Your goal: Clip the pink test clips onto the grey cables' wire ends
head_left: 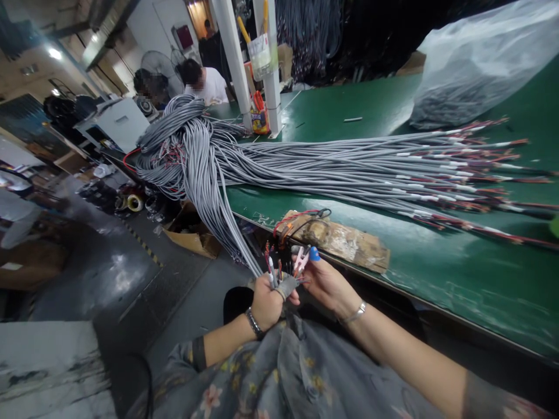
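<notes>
Nothing here can be read from where I stand: the yellow packet [260, 122] by the post [230, 55] carries lettering too small to make out, and the pale scrawl [264, 219] near the edge of the green table [463, 285] stays illegible too.

The left hand [267, 304] is closed around the lower end of some grey cables [233, 224] that droop from the big heap [186, 137] on the table. Their red and dark wires [268, 254] poke up just above its fingers, and a grey wrap [287, 287] sits at its thumb. The right hand [328, 285], with a blue cover [314, 254] on its thumb tip, pinches a pink clip [301, 259] right beside those wires, thumb against fingers.

Most of the left palm's grip is hidden behind its own knuckles, and whether the clip touches a wire I can't tell. A worn board [349, 241] lies just beyond the right hand. The farthest wire ends blur, and the plastic bag [480, 64] is cut off at the top right.
</notes>
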The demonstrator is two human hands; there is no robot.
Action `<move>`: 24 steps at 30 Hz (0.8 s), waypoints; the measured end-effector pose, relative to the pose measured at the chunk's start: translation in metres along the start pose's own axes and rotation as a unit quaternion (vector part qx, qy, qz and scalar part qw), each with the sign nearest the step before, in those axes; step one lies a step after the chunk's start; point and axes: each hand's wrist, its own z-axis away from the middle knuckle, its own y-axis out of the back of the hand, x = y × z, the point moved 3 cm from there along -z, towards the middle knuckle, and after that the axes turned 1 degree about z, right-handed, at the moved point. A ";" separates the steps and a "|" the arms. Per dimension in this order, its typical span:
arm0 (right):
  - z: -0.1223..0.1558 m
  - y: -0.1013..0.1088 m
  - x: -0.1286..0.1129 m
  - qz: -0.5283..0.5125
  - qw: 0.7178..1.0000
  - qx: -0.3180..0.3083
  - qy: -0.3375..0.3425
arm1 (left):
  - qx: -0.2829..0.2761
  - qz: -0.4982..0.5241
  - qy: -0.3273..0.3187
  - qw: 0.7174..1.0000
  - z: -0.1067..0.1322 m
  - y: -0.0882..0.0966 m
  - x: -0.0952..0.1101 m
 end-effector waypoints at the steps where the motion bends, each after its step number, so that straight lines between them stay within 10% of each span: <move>1: 0.000 0.000 0.000 -0.001 1.000 0.004 -0.003 | -0.003 0.000 0.002 1.000 0.000 0.000 0.000; 11: 0.023 0.005 -0.004 0.054 0.989 -0.077 -0.116 | -0.010 -0.038 0.003 0.999 0.012 0.004 0.017; 24: 0.036 -0.009 -0.007 0.260 0.962 -0.088 -0.004 | -0.134 -0.123 0.044 0.982 0.009 0.006 0.015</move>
